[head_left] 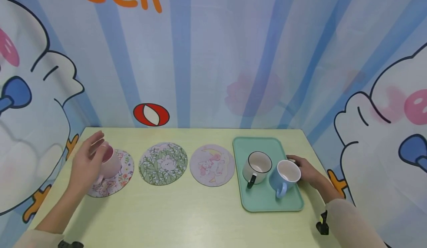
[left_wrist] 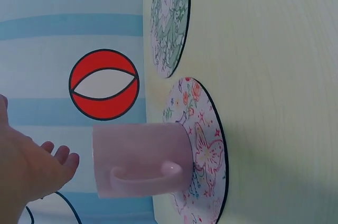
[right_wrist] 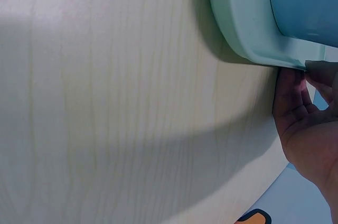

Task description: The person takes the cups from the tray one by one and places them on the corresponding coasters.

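A pink mug (head_left: pixel 112 164) stands upright on a floral coaster (head_left: pixel 126 172) at the table's left. Beside its rim is my left hand (head_left: pixel 85 164), fingers extended. The left wrist view shows a gap between that hand (left_wrist: pixel 34 166) and the mug (left_wrist: pixel 142 155), with the mug's handle facing the camera. At the right, my right hand (head_left: pixel 306 172) grips the side edge of a green tray (head_left: pixel 257 202), thumb at the rim and fingers against its underside in the right wrist view. On the tray are a white mug (head_left: pixel 249 171) with a black handle and a blue mug (head_left: pixel 277 179).
Between the pink mug and the tray lie a green bunny coaster (head_left: pixel 163 163) and a pale purple coaster (head_left: pixel 212 165). The pale wooden table (head_left: pixel 173 218) ends at a striped curtain (head_left: pixel 207 73) behind.
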A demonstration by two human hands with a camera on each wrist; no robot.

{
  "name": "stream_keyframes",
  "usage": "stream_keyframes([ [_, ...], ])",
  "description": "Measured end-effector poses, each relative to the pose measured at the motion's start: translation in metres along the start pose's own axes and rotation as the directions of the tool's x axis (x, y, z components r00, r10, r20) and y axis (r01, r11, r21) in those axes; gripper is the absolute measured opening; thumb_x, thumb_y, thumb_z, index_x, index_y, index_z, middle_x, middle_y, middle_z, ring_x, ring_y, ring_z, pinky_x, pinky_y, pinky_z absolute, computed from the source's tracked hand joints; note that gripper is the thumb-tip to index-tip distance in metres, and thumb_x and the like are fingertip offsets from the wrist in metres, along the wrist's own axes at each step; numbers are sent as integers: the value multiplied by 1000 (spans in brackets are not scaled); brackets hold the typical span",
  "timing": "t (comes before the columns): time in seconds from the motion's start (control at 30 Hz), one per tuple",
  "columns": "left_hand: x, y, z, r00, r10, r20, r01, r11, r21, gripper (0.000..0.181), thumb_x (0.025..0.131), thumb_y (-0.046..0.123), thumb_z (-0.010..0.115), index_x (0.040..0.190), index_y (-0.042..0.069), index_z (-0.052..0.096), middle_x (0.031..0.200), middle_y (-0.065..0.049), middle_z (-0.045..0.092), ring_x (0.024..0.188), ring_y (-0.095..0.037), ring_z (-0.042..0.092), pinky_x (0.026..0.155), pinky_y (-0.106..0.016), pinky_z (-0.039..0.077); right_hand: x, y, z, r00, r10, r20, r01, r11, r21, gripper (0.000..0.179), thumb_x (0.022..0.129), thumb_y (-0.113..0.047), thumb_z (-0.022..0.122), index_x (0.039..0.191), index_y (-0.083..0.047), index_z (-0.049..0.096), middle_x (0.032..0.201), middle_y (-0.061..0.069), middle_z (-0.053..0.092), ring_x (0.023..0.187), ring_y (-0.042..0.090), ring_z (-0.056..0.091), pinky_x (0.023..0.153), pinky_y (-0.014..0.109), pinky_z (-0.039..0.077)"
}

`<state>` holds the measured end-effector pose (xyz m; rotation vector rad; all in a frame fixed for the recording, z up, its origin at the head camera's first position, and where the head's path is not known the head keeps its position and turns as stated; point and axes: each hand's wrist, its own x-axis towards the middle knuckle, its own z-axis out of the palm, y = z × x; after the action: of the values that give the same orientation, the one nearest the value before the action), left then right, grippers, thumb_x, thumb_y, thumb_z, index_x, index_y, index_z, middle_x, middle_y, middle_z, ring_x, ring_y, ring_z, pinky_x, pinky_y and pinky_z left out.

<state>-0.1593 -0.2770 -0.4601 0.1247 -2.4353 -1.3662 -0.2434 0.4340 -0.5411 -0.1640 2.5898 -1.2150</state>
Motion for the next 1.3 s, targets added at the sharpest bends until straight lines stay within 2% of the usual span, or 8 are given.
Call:
stream_keyframes([
  [0.1,1,3,3,1000,10,18,-10,1000,0,57,114,39,46,166,16,35,166,-13,42,148,-41,44,115,-21,38,-1,0,0,1000,-3,3,3,1000,0,63,106,-12,61,158,11,35,147,38,51,131,49,55,97,47,53],
  [0.27,1,8,10,997,49,53,-48,999,-22,58,114,38,47,165,13,36,163,-15,45,145,-42,47,102,-5,37,-3,-3,0,1000,-4,9,4,1000,13,64,106,-12,61,159,11,33,146,38,52,131,48,56,96,46,54],
  [0.4,2,11,17,994,79,77,-77,997,-33,57,114,36,48,165,12,37,163,-15,46,144,-42,48,104,-4,34,-3,-4,0,1000,-8,6,8,1000,13,64,106,-12,61,158,11,33,144,37,54,128,46,58,93,44,54],
  [0.63,3,18,27,988,62,144,-59,998,-27,59,114,41,47,165,13,36,164,-14,45,147,-40,46,114,-17,37,-2,-3,0,1000,-8,-2,8,1000,11,64,105,-12,62,158,11,35,145,38,53,130,49,56,93,42,53],
  [0.83,6,23,35,975,95,200,-86,995,-57,62,113,41,50,166,12,35,165,-13,43,149,-38,44,113,-18,38,-2,-1,0,1000,-16,-3,16,1000,4,62,107,-13,60,158,11,35,147,38,51,132,50,54,95,46,54],
  [1.1,8,30,44,958,82,274,-66,996,-67,65,112,45,51,167,14,33,167,-13,41,151,-38,41,117,-49,37,-1,-1,1,1000,-8,3,8,1000,4,65,107,-18,62,159,9,35,148,37,50,132,49,54,96,45,54],
  [1.3,6,36,53,934,93,346,-65,994,-92,67,111,43,54,168,16,31,167,-14,40,152,-39,39,117,-56,36,0,3,1,1000,-5,-1,5,1000,10,65,107,-16,61,159,10,33,146,38,52,130,48,56,93,45,54],
])
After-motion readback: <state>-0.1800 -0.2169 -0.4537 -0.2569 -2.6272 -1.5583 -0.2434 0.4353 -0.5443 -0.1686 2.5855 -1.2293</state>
